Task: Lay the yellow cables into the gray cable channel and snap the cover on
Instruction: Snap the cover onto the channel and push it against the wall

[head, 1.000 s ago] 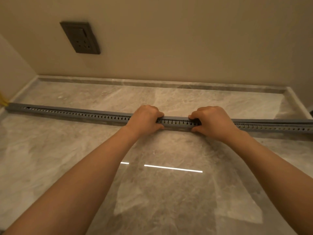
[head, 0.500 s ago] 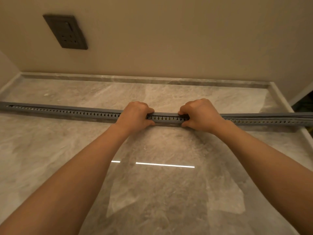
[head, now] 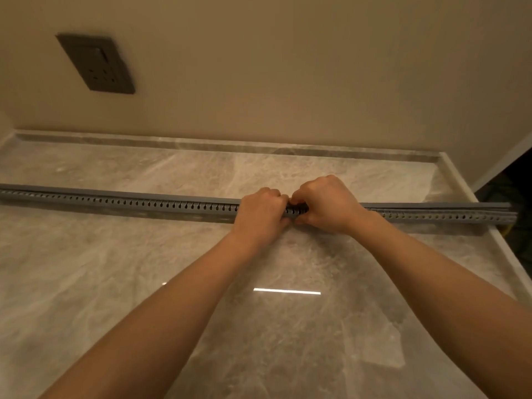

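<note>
Uneven squeeze could pinch or pop

My left hand [head: 260, 210] and right hand [head: 325, 204], knuckles almost touching, clamp the gray cable channel [head: 144, 207] running 9 to 3 o'clock; toward 3 the cover [head: 431, 205] looks unseated, so pressing unevenly may spring it off or trap the yellow cables [head: 505, 230] inside.

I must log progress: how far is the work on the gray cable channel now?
Done, it seems: the cover left of both grips looks seated on the channel; yellow cable shows only past its right end. In hand: the left grip and right grip hold the channel side by side. Left: probably the right stretch, where a seam shows.
</note>
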`<act>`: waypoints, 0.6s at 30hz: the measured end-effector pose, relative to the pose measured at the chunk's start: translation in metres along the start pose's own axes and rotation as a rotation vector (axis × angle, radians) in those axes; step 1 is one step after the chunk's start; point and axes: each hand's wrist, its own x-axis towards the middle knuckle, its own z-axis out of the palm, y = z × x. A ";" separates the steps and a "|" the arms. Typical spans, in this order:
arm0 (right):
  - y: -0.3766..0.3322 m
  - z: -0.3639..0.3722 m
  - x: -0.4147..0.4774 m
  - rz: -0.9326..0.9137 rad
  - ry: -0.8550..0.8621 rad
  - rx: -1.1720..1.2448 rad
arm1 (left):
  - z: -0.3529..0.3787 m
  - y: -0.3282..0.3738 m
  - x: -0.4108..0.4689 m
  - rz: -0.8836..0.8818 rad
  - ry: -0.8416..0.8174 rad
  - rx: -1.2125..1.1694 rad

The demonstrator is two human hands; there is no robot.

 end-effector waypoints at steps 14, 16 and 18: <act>0.020 0.005 -0.020 0.040 0.005 0.070 | -0.007 -0.006 0.009 0.071 -0.072 0.100; 0.028 0.003 -0.025 0.064 0.007 0.041 | -0.007 -0.007 0.009 0.064 -0.082 0.104; 0.034 0.001 -0.032 0.076 0.015 0.005 | -0.007 -0.007 0.009 0.051 -0.084 0.104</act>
